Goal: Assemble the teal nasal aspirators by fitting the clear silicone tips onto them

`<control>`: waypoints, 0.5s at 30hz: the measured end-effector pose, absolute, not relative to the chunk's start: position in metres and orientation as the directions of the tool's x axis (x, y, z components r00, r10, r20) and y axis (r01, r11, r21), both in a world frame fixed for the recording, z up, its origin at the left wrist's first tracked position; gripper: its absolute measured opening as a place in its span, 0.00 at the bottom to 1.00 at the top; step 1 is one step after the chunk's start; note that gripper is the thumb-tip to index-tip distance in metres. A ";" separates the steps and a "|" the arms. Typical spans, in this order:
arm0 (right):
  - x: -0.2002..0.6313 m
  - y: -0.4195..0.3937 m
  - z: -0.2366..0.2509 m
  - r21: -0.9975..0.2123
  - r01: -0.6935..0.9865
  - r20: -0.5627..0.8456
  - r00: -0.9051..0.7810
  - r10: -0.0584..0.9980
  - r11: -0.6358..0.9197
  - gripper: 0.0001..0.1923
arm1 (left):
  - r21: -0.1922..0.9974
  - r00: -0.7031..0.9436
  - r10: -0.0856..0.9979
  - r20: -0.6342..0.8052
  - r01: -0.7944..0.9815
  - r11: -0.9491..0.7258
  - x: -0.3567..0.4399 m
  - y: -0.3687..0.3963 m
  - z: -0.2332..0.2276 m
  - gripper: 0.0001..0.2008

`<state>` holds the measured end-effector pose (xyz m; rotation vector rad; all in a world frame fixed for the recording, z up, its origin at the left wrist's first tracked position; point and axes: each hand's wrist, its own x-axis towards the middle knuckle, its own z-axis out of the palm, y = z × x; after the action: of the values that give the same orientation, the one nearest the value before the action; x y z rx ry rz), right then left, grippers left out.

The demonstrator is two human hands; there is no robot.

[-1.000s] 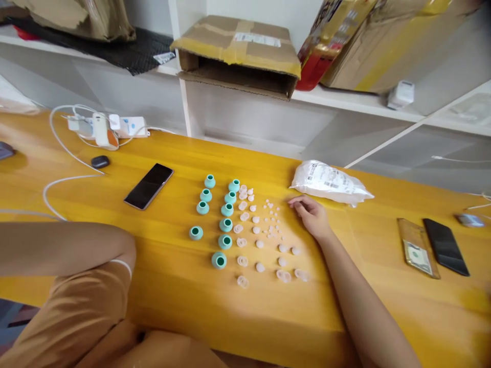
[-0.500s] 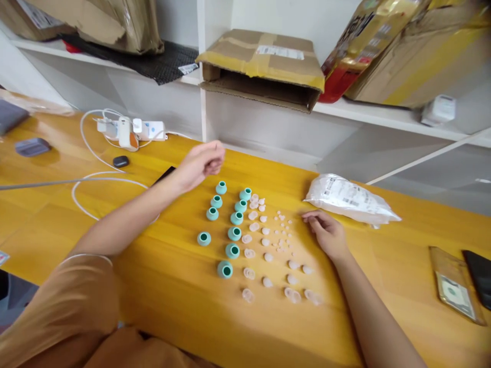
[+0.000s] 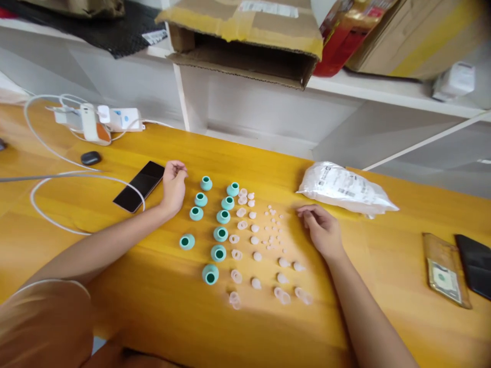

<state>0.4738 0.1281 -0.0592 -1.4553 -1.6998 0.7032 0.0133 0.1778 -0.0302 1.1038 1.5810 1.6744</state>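
Between your loosely curled left hand (image 3: 174,189) and right hand (image 3: 322,231) stand ten teal pots (image 3: 220,234), columns of four and six. Whether either hand grips anything, I cannot tell.

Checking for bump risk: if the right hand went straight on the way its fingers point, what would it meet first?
Probably the scattered tiny translucent pieces, to the left of the right hand. Its height above them is hard to judge, so it might pass over.
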 end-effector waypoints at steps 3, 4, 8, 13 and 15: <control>0.468 0.119 -0.054 -0.782 0.586 0.219 -0.060 0.974 0.212 0.15 | 0.989 -0.486 0.862 0.147 0.098 -0.114 0.023 0.187 -0.033 0.10; 0.466 0.116 -0.052 -0.771 0.598 0.222 -0.070 0.972 0.220 0.15 | 0.990 -0.477 0.868 0.137 0.087 -0.108 0.025 0.189 -0.034 0.09; 0.458 0.113 -0.047 -0.728 0.635 0.220 -0.139 0.966 0.257 0.15 | 0.995 -0.412 0.905 0.101 0.052 -0.088 0.027 0.192 -0.036 0.09; 0.457 0.114 -0.048 -0.683 0.669 0.242 -0.169 0.955 0.292 0.15 | 0.995 -0.326 0.940 0.097 0.044 -0.087 0.013 0.184 -0.032 0.08; 0.457 0.114 -0.049 -0.674 0.672 0.257 -0.177 0.950 0.307 0.16 | 0.991 -0.341 0.931 0.132 0.067 -0.116 0.002 0.179 -0.030 0.08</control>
<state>0.4574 0.1144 -0.0487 -1.4369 -1.9282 0.5498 0.0017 0.1788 -0.0299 1.1506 1.4393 1.5427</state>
